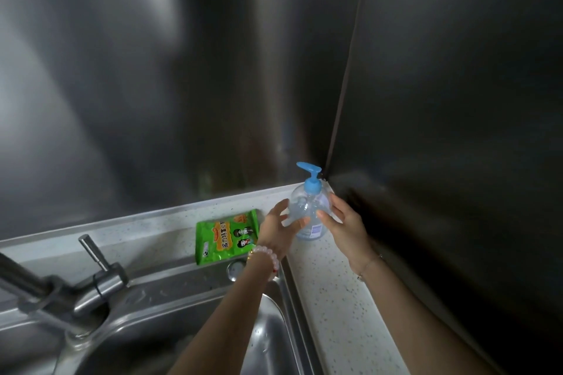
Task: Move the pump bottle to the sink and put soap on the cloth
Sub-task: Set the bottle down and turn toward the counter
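The sink (274, 341) fills the lower left of the frame, its steel basin nearest the camera, with a blurred tap (61, 292) and its lever at the far lower left. Two bare forearms reach up from the bottom edge toward the middle right of the frame.

The left hand (278, 230) has its grip spread, fingers and thumb splayed against the left side of the pump bottle (307, 210); whether it presses the plastic or only brushes it cannot be told. The right hand (344, 222) has its grip curled on the bottle's right side, thumb across the front near the label and fingers behind, so it appears to clasp the bottle. The bottle is clear, with a blue pump head whose nozzle points to the left, and it is upright at the far corner of the speckled white tabletop (332, 298), just right of the sink's rim. Whether its base rests on the tabletop or is slightly raised is unclear.

A bead bracelet (266, 254) circles the left wrist, and a thin chain (370, 265) the right wrist. A green snack packet (227, 236) lies flat just left of the left hand, behind the sink. Dark steel wall panels (182, 70) meet in a corner behind the bottle.
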The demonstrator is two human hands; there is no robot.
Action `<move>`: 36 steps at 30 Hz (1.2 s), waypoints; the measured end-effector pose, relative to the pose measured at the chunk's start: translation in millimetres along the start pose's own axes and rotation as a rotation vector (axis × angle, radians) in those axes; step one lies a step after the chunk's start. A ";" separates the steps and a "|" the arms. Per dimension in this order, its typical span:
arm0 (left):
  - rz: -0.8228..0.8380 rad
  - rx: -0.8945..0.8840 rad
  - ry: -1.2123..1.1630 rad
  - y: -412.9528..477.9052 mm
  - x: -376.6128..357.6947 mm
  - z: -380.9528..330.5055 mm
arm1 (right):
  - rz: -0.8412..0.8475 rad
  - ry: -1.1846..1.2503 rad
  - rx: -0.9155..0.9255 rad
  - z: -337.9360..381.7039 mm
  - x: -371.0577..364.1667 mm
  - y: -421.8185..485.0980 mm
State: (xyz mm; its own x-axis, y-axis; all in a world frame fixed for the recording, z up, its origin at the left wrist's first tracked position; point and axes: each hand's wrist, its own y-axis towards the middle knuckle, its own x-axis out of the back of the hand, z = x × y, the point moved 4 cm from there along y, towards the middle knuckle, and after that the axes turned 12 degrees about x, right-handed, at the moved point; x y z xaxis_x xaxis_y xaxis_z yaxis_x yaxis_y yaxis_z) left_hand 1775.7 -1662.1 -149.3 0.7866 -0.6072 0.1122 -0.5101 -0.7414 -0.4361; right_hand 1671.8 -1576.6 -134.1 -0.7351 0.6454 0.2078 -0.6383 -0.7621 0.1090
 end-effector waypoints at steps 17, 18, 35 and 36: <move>-0.207 -0.060 -0.313 -166.3 95.3 14.9 | -0.011 0.132 -0.063 62.8 -6.5 -122.1; -0.237 -0.063 -0.330 -184.9 109.3 23.5 | 0.022 0.157 -0.066 70.9 -16.6 -135.9; -0.812 -0.041 -0.606 -493.3 442.9 192.8 | 0.858 0.400 -0.180 202.2 -389.3 -394.4; -0.837 -0.036 -0.630 -510.1 471.6 205.3 | 0.887 0.415 -0.198 206.6 -416.1 -411.6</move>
State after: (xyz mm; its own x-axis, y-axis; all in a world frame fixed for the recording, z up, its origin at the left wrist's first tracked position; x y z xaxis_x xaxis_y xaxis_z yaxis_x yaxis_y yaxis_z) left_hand 2478.3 -1511.6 -57.3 0.9268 0.3545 -0.1241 0.2784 -0.8703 -0.4063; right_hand 2287.6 -1542.2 -64.6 -0.9618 -0.1566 -0.2246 0.1810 -0.9791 -0.0926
